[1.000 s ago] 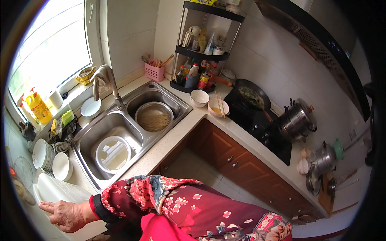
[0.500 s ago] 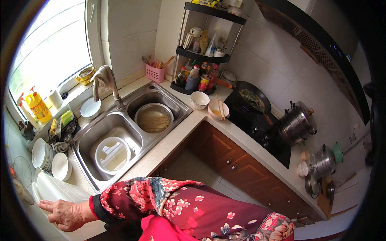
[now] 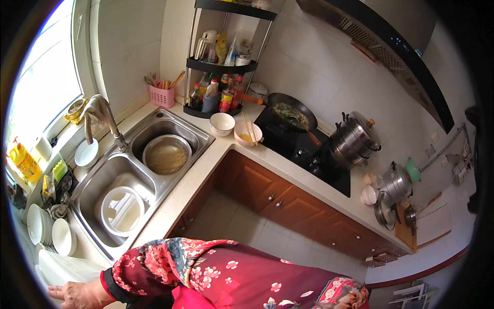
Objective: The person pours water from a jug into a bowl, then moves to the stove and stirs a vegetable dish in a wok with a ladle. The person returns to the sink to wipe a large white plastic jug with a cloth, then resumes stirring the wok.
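Only one of my hands shows. My left hand (image 3: 80, 294) is at the lower left, with its lower part cut off by the dark rim of the picture. Its fingers are stretched out to the left. They lie against a whitish translucent plastic piece (image 3: 72, 269), whose exact kind I cannot make out. Just beyond that stand a white bowl (image 3: 64, 238) and a stack of white dishes (image 3: 38, 224). A flowered red sleeve (image 3: 216, 268) with a black cuff covers the arm. My right hand is out of sight.
A double steel sink (image 3: 85, 198) holds a white plastic basin (image 3: 121, 233) and a round metal pan (image 3: 180, 144). Two bowls, one white (image 3: 222, 124), one pink (image 3: 239, 135) with chopsticks, sit beside the stove. There stand a wok (image 3: 307, 105) of greens and a steamer pot (image 3: 355, 136).
The view has swung right, so the kitchen things appear further left. My left hand remains by the whitish plastic piece and lies lower in the picture.
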Tool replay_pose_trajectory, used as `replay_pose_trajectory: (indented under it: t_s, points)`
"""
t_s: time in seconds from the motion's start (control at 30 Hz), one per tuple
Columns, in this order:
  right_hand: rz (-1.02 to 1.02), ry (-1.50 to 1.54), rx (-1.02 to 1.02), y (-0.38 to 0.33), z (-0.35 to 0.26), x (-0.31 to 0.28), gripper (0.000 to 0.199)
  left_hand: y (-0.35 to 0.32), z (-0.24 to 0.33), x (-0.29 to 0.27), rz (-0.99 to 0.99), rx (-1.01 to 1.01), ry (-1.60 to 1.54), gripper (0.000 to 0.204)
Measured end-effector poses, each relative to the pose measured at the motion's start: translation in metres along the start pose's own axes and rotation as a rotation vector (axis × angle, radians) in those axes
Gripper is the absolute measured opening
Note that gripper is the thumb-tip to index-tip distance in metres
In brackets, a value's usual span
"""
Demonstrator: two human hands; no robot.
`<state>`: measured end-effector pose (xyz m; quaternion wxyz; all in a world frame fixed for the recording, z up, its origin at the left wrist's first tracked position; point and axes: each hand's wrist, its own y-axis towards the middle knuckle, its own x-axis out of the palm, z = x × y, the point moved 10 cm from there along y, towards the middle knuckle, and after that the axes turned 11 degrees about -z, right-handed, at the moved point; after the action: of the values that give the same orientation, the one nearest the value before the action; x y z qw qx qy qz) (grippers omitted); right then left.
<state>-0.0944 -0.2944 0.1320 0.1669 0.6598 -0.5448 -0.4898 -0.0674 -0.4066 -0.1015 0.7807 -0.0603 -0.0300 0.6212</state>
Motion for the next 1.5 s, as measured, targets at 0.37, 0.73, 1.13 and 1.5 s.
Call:
replay_pose_trajectory:
  t_s: [0.37,0.73,1.13,1.5]
  points:
    - [-0.089,-0.026,0.094,0.007,-0.01,0.013,0.033,0.032,-0.128,-0.091,0.071,-0.066,-0.433,0.041]
    - [-0.193,-0.147,0.177,0.009,0.016,0.03,0.034,0.019,-0.006,-0.072,0.089,0.397,-0.433,0.049]
    - [-0.232,-0.002,0.165,0.017,0.016,0.032,0.037,-0.016,0.124,-0.037,0.263,0.631,0.223,0.06]
    - [-0.219,0.017,0.165,0.015,0.017,0.033,0.035,-0.054,0.091,0.0,0.38,0.754,1.1,0.055]
